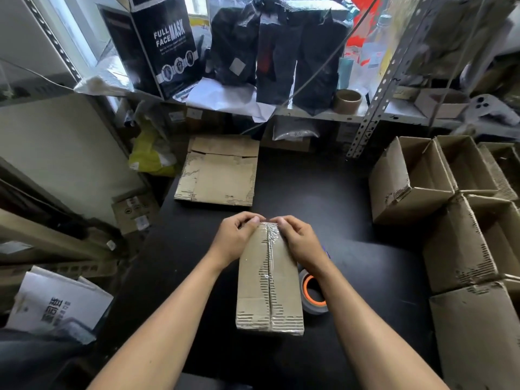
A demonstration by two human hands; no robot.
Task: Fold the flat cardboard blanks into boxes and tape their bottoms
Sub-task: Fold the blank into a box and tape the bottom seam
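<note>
Pressing tape on a folded box (269, 280), centre frame, on the dark table (351, 220).
Left hand (235, 239) and right hand (299, 240) grip its far end, thumbs nearly meeting; tape roll (312, 294) just right; flat blanks (218, 171) above.

Under the fingers (254, 220) the box (269, 280) is matt, rough brown corrugated cardboard; glossy, wrinkled clear tape (271, 240) runs down its seam between both thumbs. Beneath lies a smooth, matt black table (351, 220).
</note>
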